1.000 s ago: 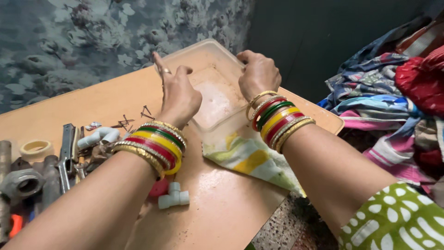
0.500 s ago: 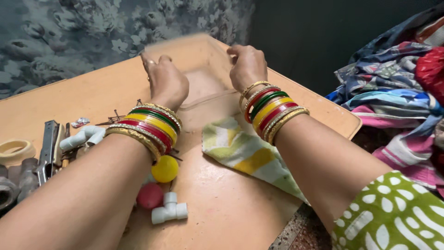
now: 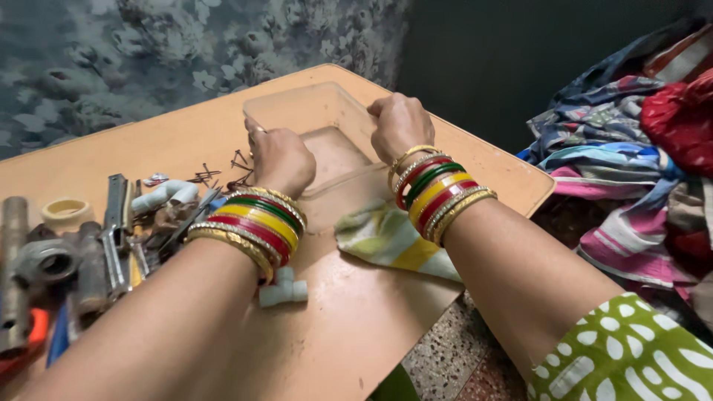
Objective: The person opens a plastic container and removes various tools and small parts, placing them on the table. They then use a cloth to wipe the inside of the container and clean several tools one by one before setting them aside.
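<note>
Looking down from a head-worn camera, two bare forearms reach forward over a light wooden table [image 3: 356, 334], each wrist stacked with red, yellow, green and gold bangles.

Both hands grip a clear plastic container [image 3: 316, 119], a shallow rectangular tray that sits on the far middle part of the table, near its back edge. The left hand [image 3: 281, 157] is closed over the container's left rim, fingers curled tight around the edge, knuckles up. The right hand [image 3: 399, 125] is closed over the right rim in the same way, fingers folded narrow around the plastic. The container looks tipped slightly, its near wall low toward the wrists.

Just beside the right wrist, on the near side of the container, lies a crumpled cloth [image 3: 394, 245] in white, green and yellow, hanging partly over the table edge. Under the left forearm rests a small white pipe fitting [image 3: 282, 289]. A scatter of small dark nails [image 3: 223, 172] lies just left of the left hand.

Along the left side of the table sits a heap of grey metal pipe fittings [image 3: 52, 263], a roll of pale tape [image 3: 65, 213] and a white pipe elbow [image 3: 167, 194].

To the right, off the table, is a pile of colourful fabrics [image 3: 631, 156]. Speckled floor [image 3: 460, 356] shows below the table edge.
</note>
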